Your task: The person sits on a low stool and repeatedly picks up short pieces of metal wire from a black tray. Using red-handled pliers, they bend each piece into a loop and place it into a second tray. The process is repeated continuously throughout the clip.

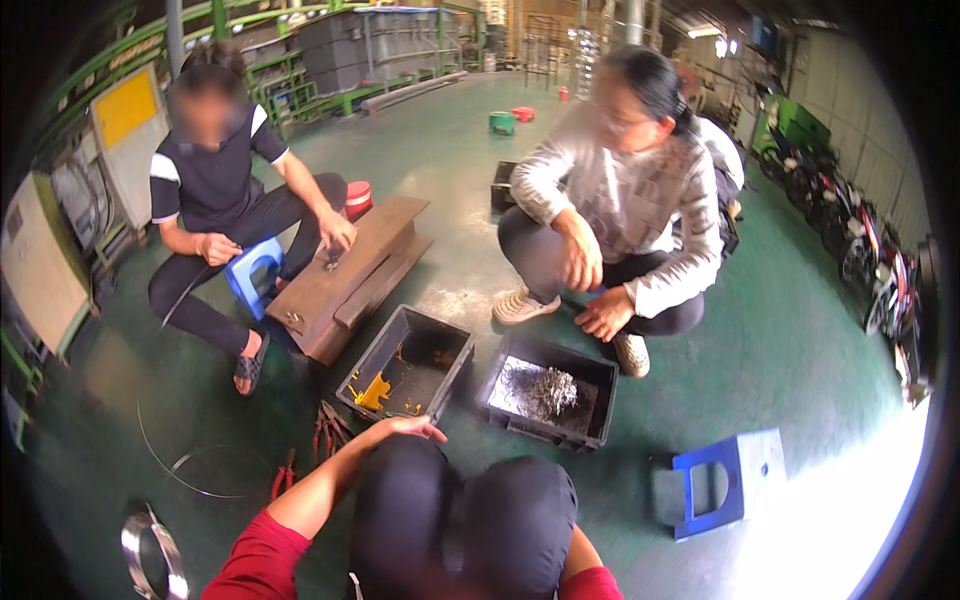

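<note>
My left hand (415, 428) rests by my left knee, fingers stretched out with nothing in them. It is beside the near edge of a black plastic crate (465, 362), which has yellow patches on its floor. Whether the hand touches the rim I cannot tell. Only a bit of my right forearm (583, 556) shows beside my right thigh; the hand itself is hidden behind my leg. To the right of the first crate stands a second black crate (610, 388) holding a heap of small silvery metal pieces (548, 392).
Red-handled pliers (284, 474) and a wire coil (153, 556) lie at left. A co-worker (215, 190) sits by a brown steel beam (350, 270), holding a thin strip. Another person (630, 200) squats across from me. A blue stool (728, 483) lies tipped at right.
</note>
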Demonstrator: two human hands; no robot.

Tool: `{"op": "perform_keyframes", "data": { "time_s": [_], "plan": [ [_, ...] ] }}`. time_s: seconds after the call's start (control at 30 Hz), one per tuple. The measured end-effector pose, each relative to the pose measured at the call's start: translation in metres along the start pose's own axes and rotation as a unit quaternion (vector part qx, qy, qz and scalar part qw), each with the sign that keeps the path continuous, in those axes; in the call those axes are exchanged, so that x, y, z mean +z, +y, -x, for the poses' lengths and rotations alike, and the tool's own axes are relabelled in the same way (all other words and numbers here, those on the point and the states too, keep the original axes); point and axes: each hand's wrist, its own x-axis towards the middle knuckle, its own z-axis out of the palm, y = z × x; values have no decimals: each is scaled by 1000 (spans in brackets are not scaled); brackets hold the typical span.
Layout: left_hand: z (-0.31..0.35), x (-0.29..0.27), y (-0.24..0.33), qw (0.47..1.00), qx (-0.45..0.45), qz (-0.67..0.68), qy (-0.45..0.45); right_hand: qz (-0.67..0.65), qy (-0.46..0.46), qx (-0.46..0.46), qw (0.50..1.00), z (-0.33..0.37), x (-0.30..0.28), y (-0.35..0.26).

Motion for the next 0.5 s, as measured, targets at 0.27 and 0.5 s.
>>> {"op": "perform_keyframes", "data": {
  "time_s": [0.27,0.5],
  "plan": [
    [-27,10,-9,995,98,-14,-21,22,-40,98,994,25,-46,14],
    [-32,12,-16,984,173,-36,3,44,-61,160,984,50,-74,19]
  ]
}}
